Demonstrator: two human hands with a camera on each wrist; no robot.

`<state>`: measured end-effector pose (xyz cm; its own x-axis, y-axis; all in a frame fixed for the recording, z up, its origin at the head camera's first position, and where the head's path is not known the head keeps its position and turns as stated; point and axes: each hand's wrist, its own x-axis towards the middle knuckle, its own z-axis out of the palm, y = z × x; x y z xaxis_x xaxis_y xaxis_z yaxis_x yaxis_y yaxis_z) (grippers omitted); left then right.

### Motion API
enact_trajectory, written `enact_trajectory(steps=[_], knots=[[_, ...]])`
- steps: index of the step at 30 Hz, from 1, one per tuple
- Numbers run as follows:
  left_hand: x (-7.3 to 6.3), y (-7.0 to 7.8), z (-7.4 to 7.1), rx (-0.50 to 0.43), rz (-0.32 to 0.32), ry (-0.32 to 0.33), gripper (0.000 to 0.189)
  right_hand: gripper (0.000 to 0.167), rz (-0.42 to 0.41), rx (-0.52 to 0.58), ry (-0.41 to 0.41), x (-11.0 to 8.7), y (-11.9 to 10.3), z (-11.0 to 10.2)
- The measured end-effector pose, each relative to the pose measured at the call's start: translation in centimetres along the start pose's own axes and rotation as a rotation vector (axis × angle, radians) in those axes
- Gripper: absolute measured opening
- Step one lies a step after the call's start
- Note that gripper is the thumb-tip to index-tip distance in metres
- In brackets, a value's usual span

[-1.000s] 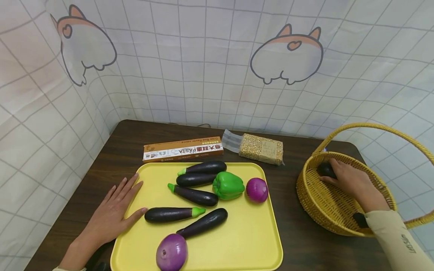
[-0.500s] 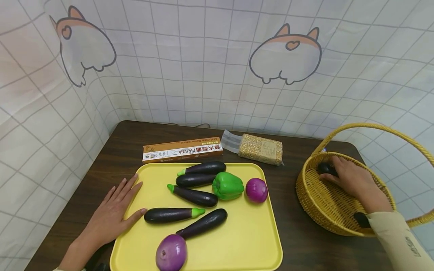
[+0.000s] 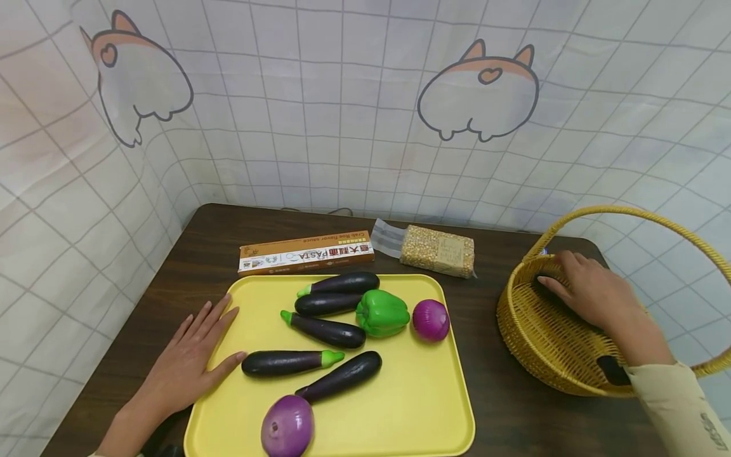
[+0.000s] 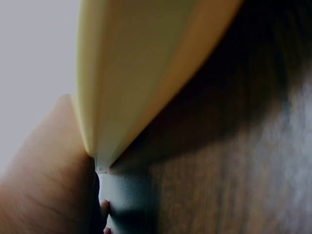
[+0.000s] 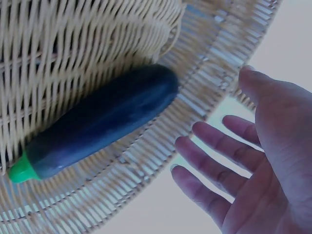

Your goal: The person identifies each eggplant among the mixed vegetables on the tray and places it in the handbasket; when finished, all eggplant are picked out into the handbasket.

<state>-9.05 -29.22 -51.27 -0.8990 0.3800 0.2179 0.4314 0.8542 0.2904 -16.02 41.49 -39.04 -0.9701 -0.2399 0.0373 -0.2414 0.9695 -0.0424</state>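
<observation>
My right hand (image 3: 596,292) is over the woven basket (image 3: 514,343) at the right, its fingers apart from the eggplant (image 5: 107,117) in the right wrist view. That eggplant is dark with a green end and lies against the wickerwork; the hand partly covers it in the head view. Another dark piece (image 3: 612,370) shows at the basket's near side, partly hidden by the wrist. With fingers spread, my left hand (image 3: 185,362) rests at the left edge of the yellow tray (image 3: 417,406). The left wrist view shows mostly the tray's underside and dark wood.
Several eggplants (image 3: 337,331), a green bell pepper (image 3: 382,313) and two purple onions, one small (image 3: 431,320) and one large (image 3: 287,426), lie on the tray. Behind it are a pasta box (image 3: 306,252) and a bag of corn kernels (image 3: 437,251). The basket's handle (image 3: 622,211) arches high.
My right hand has let go of the eggplant, which now lies along the basket's far side, and has risen slightly toward the rim. The left hand has stayed in place.
</observation>
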Motion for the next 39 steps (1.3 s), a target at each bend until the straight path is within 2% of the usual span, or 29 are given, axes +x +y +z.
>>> enact_trajectory(steps=[10, 16, 27, 34, 39], knots=[[0.2, 0.0, 0.0, 0.004, 0.020, 0.005, 0.083, 0.040, -0.045, -0.030, 0.057, -0.6, -2.6, -1.2], [0.3, 0.1, -0.2, 0.005, 0.023, 0.005, 0.082, 0.037, -0.131, -0.074, 0.141, -1.0, -4.3, -1.6], [0.0, 0.0, 0.0, 0.007, 0.012, 0.004, 0.083, 0.046, -0.241, -0.063, 0.250, -0.7, -7.7, -2.4], [0.0, 0.0, 0.1, 0.015, 0.023, 0.003, 0.083, 0.046, -0.258, -0.024, 0.265, -0.6, -9.8, -2.9], [-0.1, 0.0, 0.2, 0.012, 0.014, -0.003, 0.083, 0.048, -0.317, -0.004, 0.292, -0.4, -11.7, -3.1]])
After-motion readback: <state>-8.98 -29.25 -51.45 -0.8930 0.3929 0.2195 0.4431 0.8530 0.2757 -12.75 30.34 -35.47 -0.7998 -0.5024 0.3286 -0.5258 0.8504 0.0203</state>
